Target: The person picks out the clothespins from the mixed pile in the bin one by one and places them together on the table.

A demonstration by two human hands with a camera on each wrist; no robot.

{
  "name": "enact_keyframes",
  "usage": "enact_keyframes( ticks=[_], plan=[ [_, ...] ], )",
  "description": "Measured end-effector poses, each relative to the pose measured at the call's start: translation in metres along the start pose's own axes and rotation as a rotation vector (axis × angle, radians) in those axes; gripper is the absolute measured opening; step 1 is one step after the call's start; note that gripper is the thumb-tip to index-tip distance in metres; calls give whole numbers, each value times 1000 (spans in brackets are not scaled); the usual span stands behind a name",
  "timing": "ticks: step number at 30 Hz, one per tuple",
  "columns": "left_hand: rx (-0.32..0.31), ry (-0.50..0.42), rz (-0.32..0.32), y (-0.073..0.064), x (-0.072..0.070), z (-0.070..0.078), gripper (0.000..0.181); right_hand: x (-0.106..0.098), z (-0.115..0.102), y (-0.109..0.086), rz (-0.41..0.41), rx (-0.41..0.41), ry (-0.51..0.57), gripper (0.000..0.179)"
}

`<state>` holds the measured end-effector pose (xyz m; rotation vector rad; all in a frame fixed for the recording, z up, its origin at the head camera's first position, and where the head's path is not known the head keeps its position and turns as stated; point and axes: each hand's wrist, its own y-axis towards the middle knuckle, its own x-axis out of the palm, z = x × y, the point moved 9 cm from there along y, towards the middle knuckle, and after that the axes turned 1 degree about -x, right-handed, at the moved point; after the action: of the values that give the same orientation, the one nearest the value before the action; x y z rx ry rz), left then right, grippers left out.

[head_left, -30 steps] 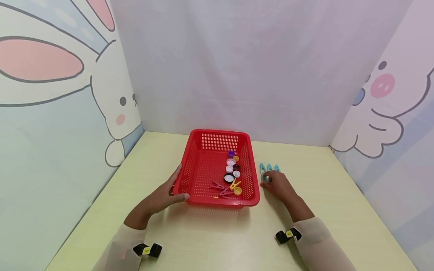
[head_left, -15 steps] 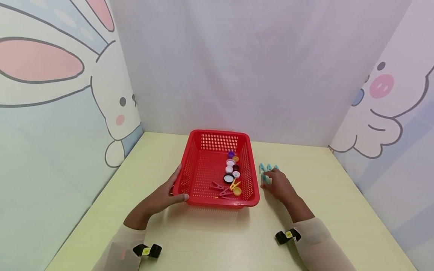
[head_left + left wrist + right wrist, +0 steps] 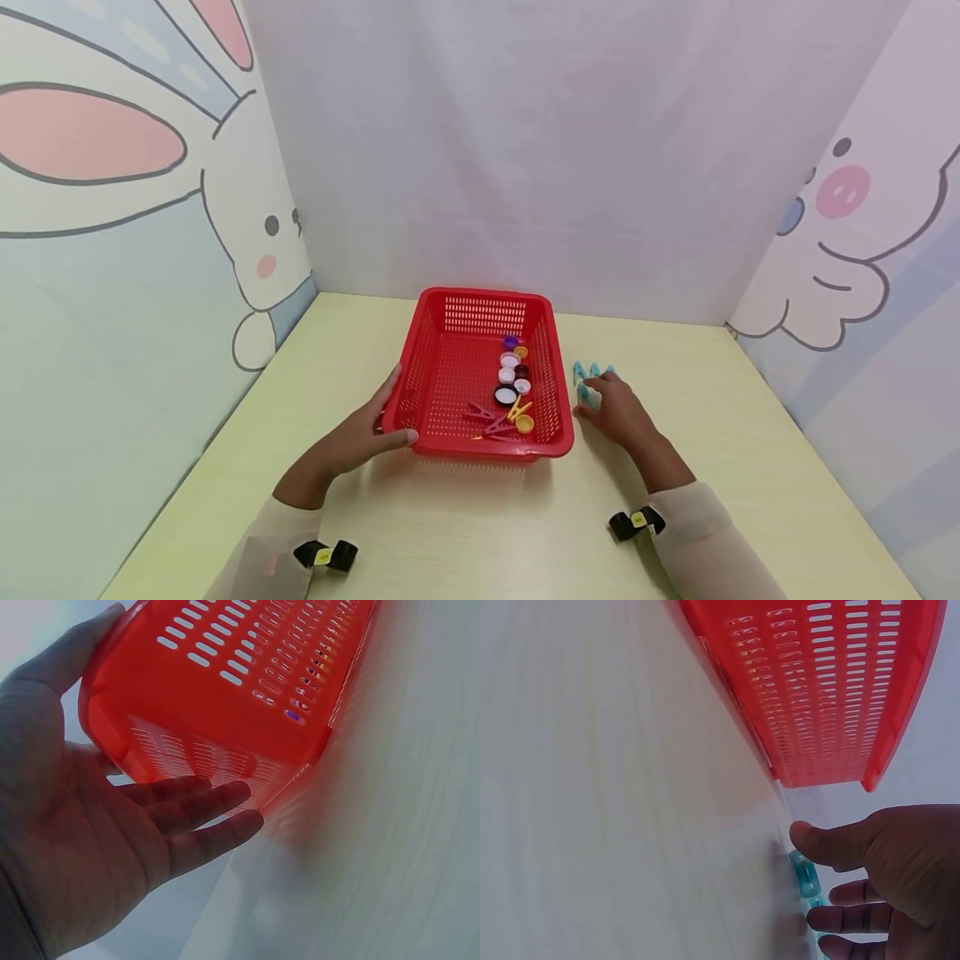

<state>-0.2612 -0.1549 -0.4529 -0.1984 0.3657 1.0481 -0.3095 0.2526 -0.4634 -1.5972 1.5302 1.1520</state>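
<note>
On the pale surface (image 3: 480, 533), the red basket (image 3: 450, 447) looks light and flexible, best held by its rim; the left hand (image 3: 356, 433) rests unclenched at its near-left corner. Beside the basket, the right hand (image 3: 618, 408), unclosed, straddles a teal clip (image 3: 587, 396), probably stiff, best pinched across its sides.

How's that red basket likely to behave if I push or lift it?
The red basket is probably light for its size, since it looks thin-walled and full of holes. Pushed, it would likely slide rather than roll, sitting flat on the table. The caps and clips loose inside may shift if it tilts.
</note>
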Motion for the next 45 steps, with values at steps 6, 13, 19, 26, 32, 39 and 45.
enact_keyframes(
  ticks=[6,13,19,26,32,39,45],
  plan=[
    [-7,-1,-2,0,0,-2,128,-7,-3,-2,21,3,-30,63],
    [-1,-5,-2,0,1,-1,128,-28,-15,-8,93,-31,-17,59],
    [-7,-20,-18,-1,4,-1,129,-39,-29,-16,106,-58,-31,56],
    [-7,-4,-11,1,3,0,129,-59,-57,-23,215,-146,-81,52],
    [-21,9,-4,2,2,0,128,-73,-88,-31,286,-222,-122,48],
    [-2,12,-1,1,1,1,128,-69,-120,-33,235,-262,-157,55],
    [-6,11,17,0,-1,0,128,-54,-137,-23,85,-279,-195,46]
  ],
)
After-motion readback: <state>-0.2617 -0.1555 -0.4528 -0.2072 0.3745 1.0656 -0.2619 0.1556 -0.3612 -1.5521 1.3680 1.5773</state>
